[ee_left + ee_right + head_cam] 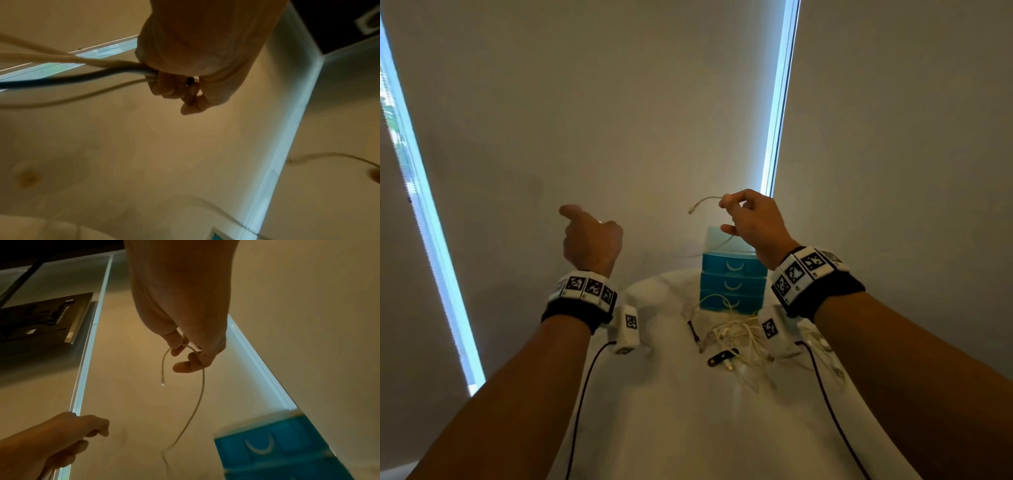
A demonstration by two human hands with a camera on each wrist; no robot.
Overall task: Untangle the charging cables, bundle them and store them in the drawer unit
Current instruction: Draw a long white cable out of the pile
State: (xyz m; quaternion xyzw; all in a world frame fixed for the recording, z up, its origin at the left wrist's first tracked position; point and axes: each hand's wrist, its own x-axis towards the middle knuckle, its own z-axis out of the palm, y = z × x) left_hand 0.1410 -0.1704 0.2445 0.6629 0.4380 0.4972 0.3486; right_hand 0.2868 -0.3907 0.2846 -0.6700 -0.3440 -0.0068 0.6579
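Holding a white cable (707,200) up at centre frame, the right hand (751,222) pinches it near its plug, apparently to draw it out of the tangle (736,337) lying on the table (654,411) at lower centre. The left hand (590,240), raised at mid-left, is fisted round cable strands, three by my count in its wrist view. One blue drawer unit (732,284) with three closed drawers stands behind the tangle.

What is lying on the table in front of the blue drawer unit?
A tangled pile of pale cables lies before the drawer unit, with a dark cable and a dark plug beside it. The right forearm covers part of the pile.
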